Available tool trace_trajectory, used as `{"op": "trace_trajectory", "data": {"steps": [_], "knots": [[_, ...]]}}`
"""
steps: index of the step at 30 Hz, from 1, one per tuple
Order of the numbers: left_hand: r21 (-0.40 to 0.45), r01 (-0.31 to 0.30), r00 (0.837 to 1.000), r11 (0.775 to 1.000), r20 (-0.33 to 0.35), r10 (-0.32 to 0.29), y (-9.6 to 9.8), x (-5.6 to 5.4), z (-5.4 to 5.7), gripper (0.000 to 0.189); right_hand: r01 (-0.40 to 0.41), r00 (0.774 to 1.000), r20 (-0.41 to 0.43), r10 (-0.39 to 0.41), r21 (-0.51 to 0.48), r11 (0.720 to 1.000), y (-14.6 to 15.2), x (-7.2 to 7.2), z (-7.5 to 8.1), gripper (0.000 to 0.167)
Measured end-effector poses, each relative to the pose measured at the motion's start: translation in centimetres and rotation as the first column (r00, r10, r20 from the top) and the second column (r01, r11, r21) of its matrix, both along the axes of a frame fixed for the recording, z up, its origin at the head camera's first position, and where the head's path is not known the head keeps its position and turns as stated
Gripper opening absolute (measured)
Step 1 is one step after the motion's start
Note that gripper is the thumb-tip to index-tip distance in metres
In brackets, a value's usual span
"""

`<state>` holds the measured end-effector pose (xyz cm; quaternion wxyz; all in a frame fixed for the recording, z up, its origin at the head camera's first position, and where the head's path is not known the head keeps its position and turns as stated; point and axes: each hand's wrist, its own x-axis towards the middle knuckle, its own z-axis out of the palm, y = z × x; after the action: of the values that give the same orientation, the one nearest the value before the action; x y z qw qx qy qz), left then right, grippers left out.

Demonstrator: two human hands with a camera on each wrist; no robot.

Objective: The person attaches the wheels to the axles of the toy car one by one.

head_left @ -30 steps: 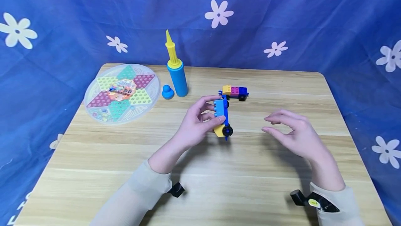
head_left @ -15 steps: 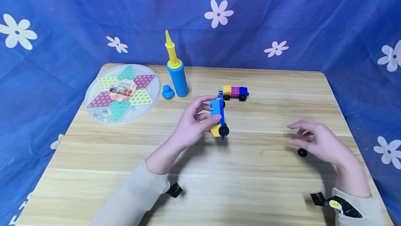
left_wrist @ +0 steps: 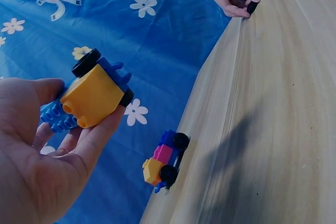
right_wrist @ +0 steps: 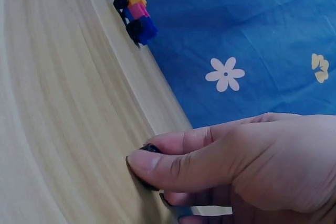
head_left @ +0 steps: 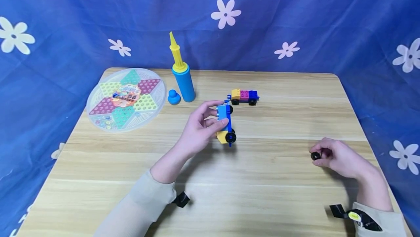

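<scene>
My left hand (head_left: 200,127) grips a toy block car (head_left: 222,113) with a light blue and a yellow brick on a dark blue wheeled base. The car is turned on its side, studs toward the palm, and black wheels (left_wrist: 86,63) show on it in the left wrist view. Over the right part of the table, my right hand (head_left: 342,158) pinches a small black toy wheel (head_left: 315,156) between thumb and fingers. In the right wrist view the thumb covers much of that wheel (right_wrist: 152,149), low over the wood.
A second block car (head_left: 244,96), yellow, pink and dark blue, stands on its wheels behind my left hand. Farther left are a blue and yellow hand pump (head_left: 185,84), a small blue knobbed piece (head_left: 174,97) and a round Chinese checkers board (head_left: 106,120). Blue flowered cloth hangs behind the table (head_left: 262,200).
My right hand has moved right and nearer the front, and its fingers have closed on the black wheel that lay on the table. The left hand keeps its hold, shifting slightly left.
</scene>
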<state>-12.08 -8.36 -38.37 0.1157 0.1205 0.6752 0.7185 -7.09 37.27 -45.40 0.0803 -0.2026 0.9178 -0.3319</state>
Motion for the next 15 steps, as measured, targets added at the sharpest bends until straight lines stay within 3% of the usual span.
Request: {"op": "trace_trajectory", "data": {"steps": [7, 15], "knots": [[-0.019, 0.006, 1.0, 1.0, -0.016, -0.006, 0.0, 0.1, 0.1, 0.051, 0.009, 0.992, -0.126, -0.003, 0.05, 0.999, -1.3, -0.6, 1.2, 0.027], [-0.017, 0.016, 0.999, 1.0, -0.031, -0.016, 0.2, 0.4, 0.1, 0.051, -0.036, 0.943, -0.332, 0.0, -0.1, 0.994, -5.1, -2.0, 5.0, 0.047]]}}
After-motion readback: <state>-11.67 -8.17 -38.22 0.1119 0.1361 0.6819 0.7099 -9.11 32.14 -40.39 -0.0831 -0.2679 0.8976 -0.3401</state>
